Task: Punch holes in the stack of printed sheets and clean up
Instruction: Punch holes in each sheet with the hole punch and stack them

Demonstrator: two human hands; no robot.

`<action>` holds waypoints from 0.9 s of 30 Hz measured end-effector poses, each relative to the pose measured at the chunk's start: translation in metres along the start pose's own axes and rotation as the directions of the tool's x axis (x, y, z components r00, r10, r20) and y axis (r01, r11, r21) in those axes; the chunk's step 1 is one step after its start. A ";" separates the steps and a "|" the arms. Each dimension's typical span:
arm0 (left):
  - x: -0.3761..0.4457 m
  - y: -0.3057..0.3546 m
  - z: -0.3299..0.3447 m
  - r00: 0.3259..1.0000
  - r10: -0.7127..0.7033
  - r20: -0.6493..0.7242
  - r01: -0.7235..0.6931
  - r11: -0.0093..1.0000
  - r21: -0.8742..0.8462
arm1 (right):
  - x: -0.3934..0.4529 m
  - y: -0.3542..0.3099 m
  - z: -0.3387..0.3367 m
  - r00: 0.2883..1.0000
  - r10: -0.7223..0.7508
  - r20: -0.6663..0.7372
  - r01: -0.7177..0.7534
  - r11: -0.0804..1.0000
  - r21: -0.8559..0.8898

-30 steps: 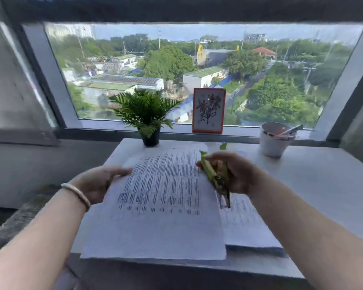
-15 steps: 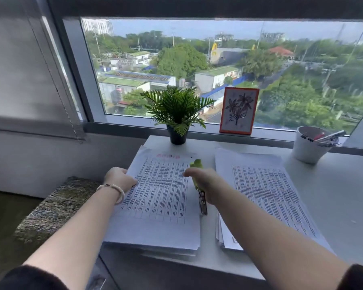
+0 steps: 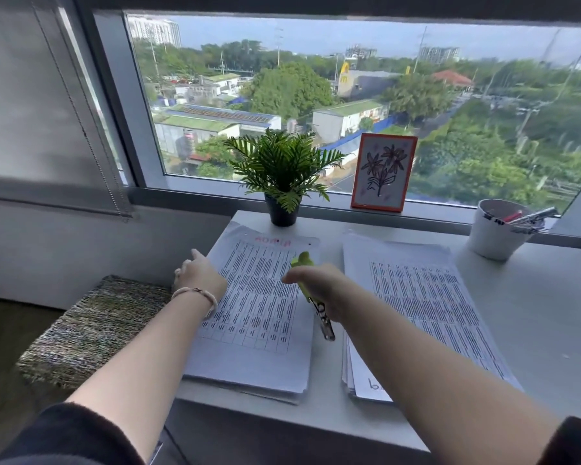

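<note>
Two stacks of printed sheets lie side by side on the white desk point(image 3: 534, 307) in front of you, with a strip of bare desk between them. Your left hand point(image 3: 200, 275) rests on the left edge of the left stack point(image 3: 259, 307), its fingers stretched forward and fairly straight, holding nothing; a pale bracelet point(image 3: 195, 293) circles that wrist. Your right hand point(image 3: 319, 285) is closed around a green hole punch point(image 3: 304, 263), and it hovers over the right edge of that same left stack. The green handle pokes out past your knuckles toward the window, while the metal end point(image 3: 326, 325) of the tool points back toward you, just over the gap between the stacks (whether it touches the paper, you cannot tell from this angle). The right stack point(image 3: 426, 297) sits just beside your right forearm, untouched by either hand, its sheets fanned a little at the near corner.

Along the window sill stand a small potted plant point(image 3: 282, 172), an orange-framed flower picture point(image 3: 383, 171) and, further right, a white cup point(image 3: 497, 229) with pens in it. A woven stool point(image 3: 91, 330) sits beside the desk, under your left arm.
</note>
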State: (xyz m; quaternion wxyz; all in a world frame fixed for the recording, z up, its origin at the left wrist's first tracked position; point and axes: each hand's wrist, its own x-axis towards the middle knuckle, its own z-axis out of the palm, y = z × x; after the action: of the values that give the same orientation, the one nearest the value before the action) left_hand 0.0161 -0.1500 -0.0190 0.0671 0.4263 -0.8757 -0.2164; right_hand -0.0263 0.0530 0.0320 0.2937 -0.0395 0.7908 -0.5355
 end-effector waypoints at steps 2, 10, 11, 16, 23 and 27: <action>-0.004 0.003 -0.003 1.000 -0.024 0.017 0.025 1.000 -0.003 | -0.002 -0.002 -0.004 1.000 0.013 0.011 -0.013 1.000 0.022; -0.039 0.061 0.002 0.958 0.281 -0.052 -0.285 0.955 -0.080 | -0.019 -0.014 -0.100 0.989 -0.138 -0.060 0.150 0.898 0.414; -0.047 0.075 0.007 0.936 0.351 -0.016 -0.350 0.927 -0.135 | -0.020 -0.010 -0.121 0.984 -0.134 -0.115 0.173 0.866 0.470; -0.084 0.140 0.048 0.863 0.435 0.257 -0.327 0.869 -0.373 | -0.015 0.049 -0.194 0.964 -0.039 -0.263 0.215 0.696 0.685; -0.099 0.169 0.092 0.938 0.294 0.185 -0.260 0.948 -0.185 | -0.013 0.099 -0.202 0.955 0.024 -0.295 0.202 0.677 0.708; -0.103 0.171 0.096 0.941 0.319 0.110 -0.297 0.938 -0.180 | -0.011 0.101 -0.197 0.955 -0.032 -0.295 0.219 0.746 0.629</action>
State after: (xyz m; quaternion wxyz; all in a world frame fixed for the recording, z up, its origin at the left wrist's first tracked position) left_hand -0.0712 0.0537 -0.0239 0.0741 0.2608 -0.9139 -0.3020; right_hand -0.0919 0.2624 -0.0011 0.1431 0.0844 0.5805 -0.7972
